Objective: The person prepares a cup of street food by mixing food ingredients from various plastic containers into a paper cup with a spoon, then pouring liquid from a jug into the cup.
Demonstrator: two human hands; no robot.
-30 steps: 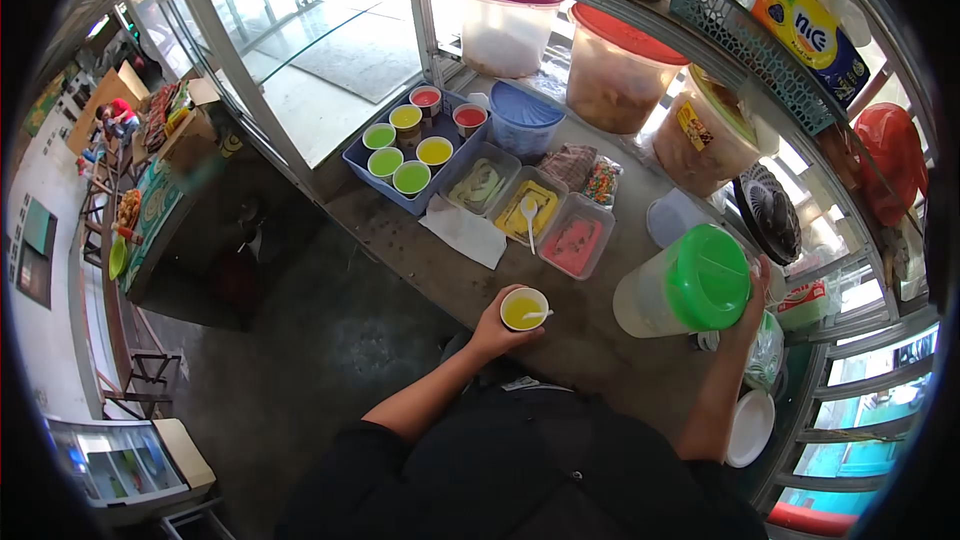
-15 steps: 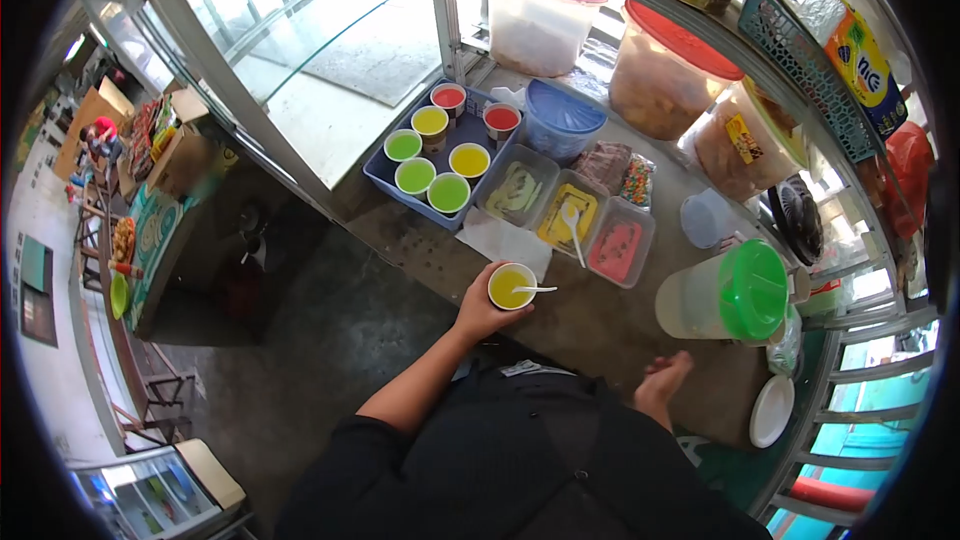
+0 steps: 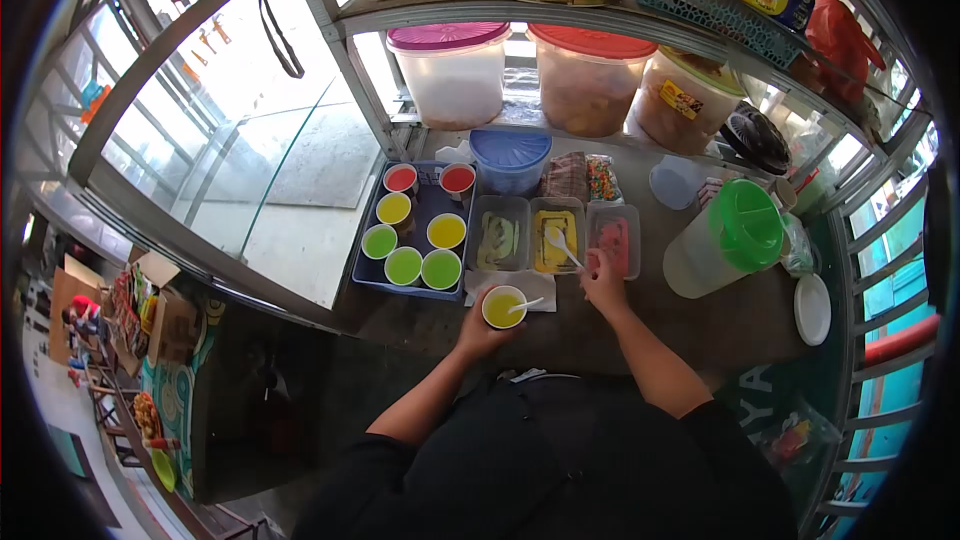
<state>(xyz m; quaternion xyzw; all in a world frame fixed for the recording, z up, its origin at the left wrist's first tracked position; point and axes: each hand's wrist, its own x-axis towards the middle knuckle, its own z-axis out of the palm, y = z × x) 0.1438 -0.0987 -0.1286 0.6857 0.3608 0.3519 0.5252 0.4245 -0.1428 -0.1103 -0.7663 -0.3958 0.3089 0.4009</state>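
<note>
My left hand is wrapped round a paper cup of yellow-green liquid. A white spoon leans in this cup, its handle over the right rim. The fingers of my right hand close at the handle end of another white spoon. That spoon's bowl rests in a clear plastic tub with yellow contents. On its left stands a tub with pale green contents; on its right, one with pink contents, partly covered by my right hand.
A blue tray holds several cups of red, yellow and green liquid. Behind the tubs are a blue-lidded container and a bag of colourful sweets. To the right stand a green-lidded pitcher and a white plate. A shelf overhangs the back.
My right hand has moved from beside my body up to the spoon at the yellow tub. My left hand keeps the cup. The camera view has turned.
</note>
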